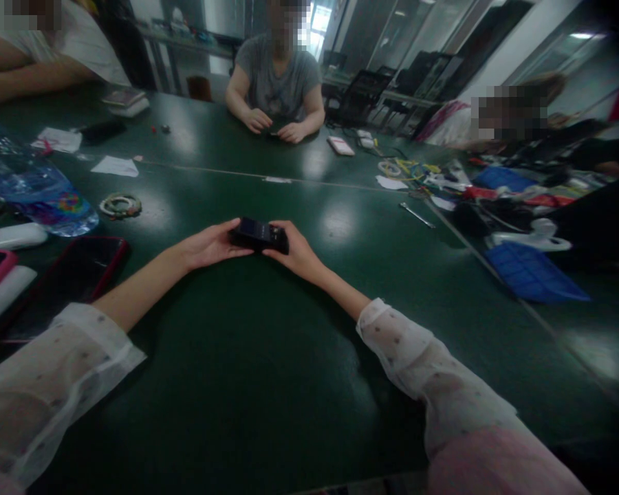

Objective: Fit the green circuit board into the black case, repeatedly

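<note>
Both my hands hold a small black device (258, 235) with a dark screen on its left part and what look like buttons on its right. My left hand (211, 246) grips its left end, thumb on the upper edge and fingers below. My right hand (293, 246) closes around the right end. The device is just over the dark green table (247, 357); whether it touches the surface I cannot tell. A beaded bracelet (120, 205) lies on the table to the left of my left hand.
At left are a clear plastic bottle (56, 199), a red-edged phone (72, 275) and a white case (18, 236). A wrench (417, 215), a blue tray (536, 271) and tangled cables (407, 168) lie at right. Across the table a person in a grey shirt (278, 75) sits; other people sit left and right.
</note>
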`<state>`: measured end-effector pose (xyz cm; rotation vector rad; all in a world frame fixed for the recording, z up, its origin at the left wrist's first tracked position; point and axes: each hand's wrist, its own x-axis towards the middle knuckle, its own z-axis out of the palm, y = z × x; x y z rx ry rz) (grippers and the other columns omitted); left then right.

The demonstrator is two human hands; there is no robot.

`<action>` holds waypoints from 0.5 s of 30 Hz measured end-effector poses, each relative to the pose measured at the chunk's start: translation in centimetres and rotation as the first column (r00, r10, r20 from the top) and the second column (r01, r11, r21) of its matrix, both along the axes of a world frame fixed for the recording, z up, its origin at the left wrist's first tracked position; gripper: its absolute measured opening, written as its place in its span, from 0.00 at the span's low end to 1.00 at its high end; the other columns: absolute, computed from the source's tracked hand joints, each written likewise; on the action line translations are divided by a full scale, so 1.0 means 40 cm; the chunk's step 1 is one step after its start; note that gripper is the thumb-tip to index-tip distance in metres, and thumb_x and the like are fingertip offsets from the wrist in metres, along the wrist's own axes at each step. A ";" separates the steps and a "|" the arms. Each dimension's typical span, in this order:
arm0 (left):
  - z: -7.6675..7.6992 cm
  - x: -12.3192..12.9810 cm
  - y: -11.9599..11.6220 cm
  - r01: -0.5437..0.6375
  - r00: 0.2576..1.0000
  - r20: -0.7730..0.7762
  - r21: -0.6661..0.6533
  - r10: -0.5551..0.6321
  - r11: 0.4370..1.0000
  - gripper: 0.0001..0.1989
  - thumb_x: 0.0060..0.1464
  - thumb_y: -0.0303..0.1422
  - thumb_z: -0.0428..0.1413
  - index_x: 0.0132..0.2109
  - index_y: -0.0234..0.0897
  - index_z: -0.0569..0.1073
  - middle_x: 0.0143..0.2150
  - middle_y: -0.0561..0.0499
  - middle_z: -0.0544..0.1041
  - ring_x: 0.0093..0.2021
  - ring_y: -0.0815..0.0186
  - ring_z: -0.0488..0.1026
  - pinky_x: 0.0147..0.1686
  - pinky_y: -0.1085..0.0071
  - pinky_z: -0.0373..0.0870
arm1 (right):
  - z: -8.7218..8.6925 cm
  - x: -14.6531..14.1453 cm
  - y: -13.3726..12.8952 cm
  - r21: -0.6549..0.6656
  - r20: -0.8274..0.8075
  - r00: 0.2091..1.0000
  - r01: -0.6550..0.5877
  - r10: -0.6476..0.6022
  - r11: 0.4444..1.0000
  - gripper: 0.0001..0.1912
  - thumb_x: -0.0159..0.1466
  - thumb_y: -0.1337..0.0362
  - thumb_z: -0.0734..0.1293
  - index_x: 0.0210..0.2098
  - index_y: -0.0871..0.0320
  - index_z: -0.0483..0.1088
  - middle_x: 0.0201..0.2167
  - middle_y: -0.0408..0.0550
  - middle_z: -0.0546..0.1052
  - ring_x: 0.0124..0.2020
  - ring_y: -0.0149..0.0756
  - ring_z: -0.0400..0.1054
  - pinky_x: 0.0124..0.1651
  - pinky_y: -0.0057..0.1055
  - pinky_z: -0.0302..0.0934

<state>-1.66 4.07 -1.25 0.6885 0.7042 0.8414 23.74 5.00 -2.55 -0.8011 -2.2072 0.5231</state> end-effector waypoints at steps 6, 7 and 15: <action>0.001 -0.001 -0.001 -0.010 1.000 0.020 -0.028 0.010 1.000 0.22 0.66 0.38 0.55 0.63 0.35 0.67 0.62 0.37 0.73 0.67 0.52 0.66 0.67 0.52 0.63 | -0.004 0.002 0.004 -0.004 -0.007 1.000 0.004 -0.004 1.000 0.29 0.62 0.61 0.74 0.59 0.55 0.60 0.55 0.57 0.72 0.56 0.49 0.70 0.59 0.51 0.66; 0.002 -0.001 -0.002 -0.008 1.000 0.022 -0.031 0.009 0.999 0.23 0.66 0.38 0.55 0.64 0.35 0.67 0.62 0.37 0.73 0.67 0.52 0.67 0.67 0.53 0.63 | -0.004 0.002 0.004 -0.010 -0.002 1.000 0.007 -0.007 1.000 0.29 0.62 0.60 0.74 0.59 0.54 0.60 0.56 0.57 0.72 0.56 0.49 0.70 0.59 0.51 0.66; 0.009 0.001 -0.002 -0.007 1.000 0.019 -0.065 0.009 0.998 0.25 0.68 0.38 0.53 0.68 0.36 0.62 0.61 0.36 0.74 0.65 0.52 0.70 0.65 0.54 0.67 | -0.001 0.001 0.001 -0.030 -0.009 1.000 0.014 -0.014 0.999 0.28 0.63 0.61 0.73 0.59 0.54 0.61 0.55 0.57 0.72 0.56 0.49 0.70 0.59 0.51 0.65</action>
